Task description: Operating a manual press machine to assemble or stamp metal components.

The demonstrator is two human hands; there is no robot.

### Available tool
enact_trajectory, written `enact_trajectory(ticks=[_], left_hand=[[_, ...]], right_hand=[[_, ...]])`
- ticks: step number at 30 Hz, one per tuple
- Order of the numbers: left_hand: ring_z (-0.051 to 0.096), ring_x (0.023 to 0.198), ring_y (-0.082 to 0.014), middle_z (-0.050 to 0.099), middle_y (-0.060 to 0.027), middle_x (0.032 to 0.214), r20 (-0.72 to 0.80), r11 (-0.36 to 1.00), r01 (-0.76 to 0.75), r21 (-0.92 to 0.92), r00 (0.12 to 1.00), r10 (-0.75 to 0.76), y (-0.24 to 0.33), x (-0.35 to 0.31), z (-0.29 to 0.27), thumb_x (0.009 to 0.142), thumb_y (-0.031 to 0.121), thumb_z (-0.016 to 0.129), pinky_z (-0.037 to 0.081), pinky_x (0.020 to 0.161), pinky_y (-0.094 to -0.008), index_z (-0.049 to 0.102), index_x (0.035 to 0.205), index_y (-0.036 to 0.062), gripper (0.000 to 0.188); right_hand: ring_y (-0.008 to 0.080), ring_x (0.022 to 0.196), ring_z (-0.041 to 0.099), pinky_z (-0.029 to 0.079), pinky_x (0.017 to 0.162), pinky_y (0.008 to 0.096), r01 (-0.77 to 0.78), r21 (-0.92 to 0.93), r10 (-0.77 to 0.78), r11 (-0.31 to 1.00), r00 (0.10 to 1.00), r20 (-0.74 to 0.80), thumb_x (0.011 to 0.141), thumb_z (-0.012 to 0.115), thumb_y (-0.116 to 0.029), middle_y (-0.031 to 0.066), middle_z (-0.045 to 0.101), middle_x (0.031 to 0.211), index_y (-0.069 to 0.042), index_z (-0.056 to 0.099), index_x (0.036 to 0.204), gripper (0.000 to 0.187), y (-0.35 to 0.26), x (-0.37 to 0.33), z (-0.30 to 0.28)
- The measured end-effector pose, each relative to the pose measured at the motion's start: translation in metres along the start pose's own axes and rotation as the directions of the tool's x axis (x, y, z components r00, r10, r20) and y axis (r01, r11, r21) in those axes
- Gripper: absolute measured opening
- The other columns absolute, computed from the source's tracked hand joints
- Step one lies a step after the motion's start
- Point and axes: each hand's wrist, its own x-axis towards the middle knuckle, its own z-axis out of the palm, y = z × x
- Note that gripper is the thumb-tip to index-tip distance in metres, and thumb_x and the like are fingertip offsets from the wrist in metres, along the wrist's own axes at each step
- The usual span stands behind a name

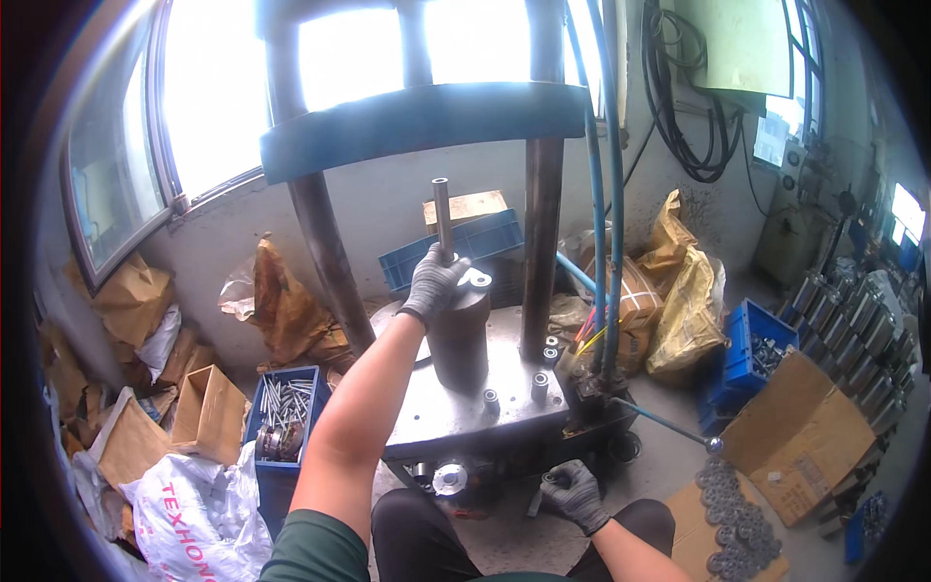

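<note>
My left hand [433, 283], in a grey glove, is closed round the lower part of an upright metal tube [441, 204]. It stands over a thick dark steel cylinder [459, 344] on the metal table of a press [519, 339]. A small pale ring [479, 280] lies on the cylinder's top, beside my fingers. Low in front of the table's edge, my gloved right hand [577, 497] is curled round a small dark piece that its fingers partly cover. Short metal bushings [540, 386] stand on the table's right part.
Two steel columns [542, 242] and a blue crossbeam [427, 126] frame the cylinder. A lever with a ball knob [715, 444] juts out at right. Blue bins [312, 373] of metal parts, stacked tubes [844, 320] and a cardboard sheet with several metal rings [727, 514] surround the press.
</note>
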Motion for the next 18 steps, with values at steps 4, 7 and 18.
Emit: enact_trajectory(ticks=[4,7,18], left_hand=[[0.070,0.091,-0.0296,0.071,-0.0159,0.097,-0.078,0.989,-0.146,-0.010,0.986,0.145,-0.006,0.000,0.009,0.091,0.022,0.075,0.054,0.084,-0.0413,0.062,0.118,0.0040,0.035],[0.071,0.094,-0.0351,0.073,-0.0185,0.099,-0.117,0.993,-0.106,0.044,0.987,0.111,0.015,-0.012,0.011,0.090,0.022,0.076,0.055,0.084,-0.0439,0.063,0.117,0.0037,0.035],[0.067,0.079,-0.0155,0.068,-0.0064,0.088,-0.110,0.984,-0.098,0.146,0.987,0.115,0.007,-0.007,0.003,0.090,0.009,0.071,0.056,0.076,-0.0324,0.063,0.118,0.0050,0.030]], right_hand=[[0.0135,0.089,0.068,0.057,0.081,0.0285,-0.002,0.170,-0.003,0.985,1.000,0.028,0.085,0.082,-0.007,0.0052,0.066,0.103,-0.002,0.071,0.104,0.022,-0.019,0.031,0.000],[0.0132,0.093,0.067,0.055,0.084,0.0290,0.205,0.144,-0.208,0.968,0.978,0.003,0.089,0.077,-0.005,0.0060,0.068,0.102,-0.004,0.071,0.106,0.018,-0.087,0.085,-0.006],[0.0331,0.105,0.067,0.055,0.094,0.0404,0.564,-0.294,-0.611,0.772,0.785,-0.098,0.092,0.069,-0.013,0.0130,0.070,0.116,-0.004,0.075,0.110,0.021,-0.176,0.296,0.059]])
